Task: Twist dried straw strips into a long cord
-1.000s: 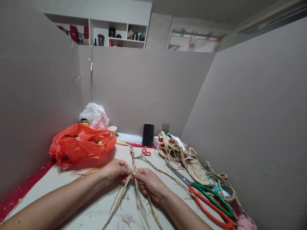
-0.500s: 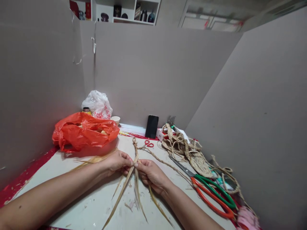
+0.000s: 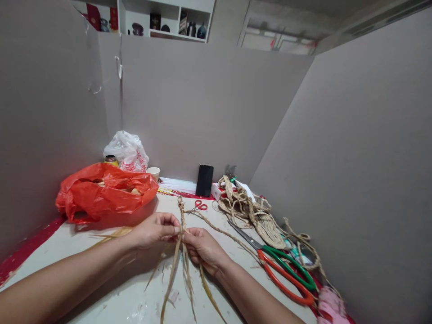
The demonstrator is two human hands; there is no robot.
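A braid of dry, straw-coloured plant strips [image 3: 182, 216] stands out away from me at the middle of the table, its knotted end farthest off. My left hand [image 3: 158, 230] pinches it from the left with thumb and fingers. From the right, my right hand [image 3: 202, 246] pinches the strips at nearly the same spot, the two hands almost touching. Several loose strip ends [image 3: 171, 279] fan out toward me below the fingers. More flat strips [image 3: 118, 233] lie under and beyond my left forearm. The fingertips hide the crossing point of the strips.
Large scissors [image 3: 286, 274] with green and orange handles lie at right, beside coiled braided rope [image 3: 259, 216]. Small red scissors [image 3: 201, 205] lie past the braid. A red plastic bag [image 3: 108, 191], paper cup [image 3: 153, 173] and phone [image 3: 204, 180] stand behind. Grey panels [image 3: 189, 99] enclose the table.
The camera view has turned slightly, so everything sits a little farther left. Both hands still pinch the braid, and the strip ends below them have swung a little.
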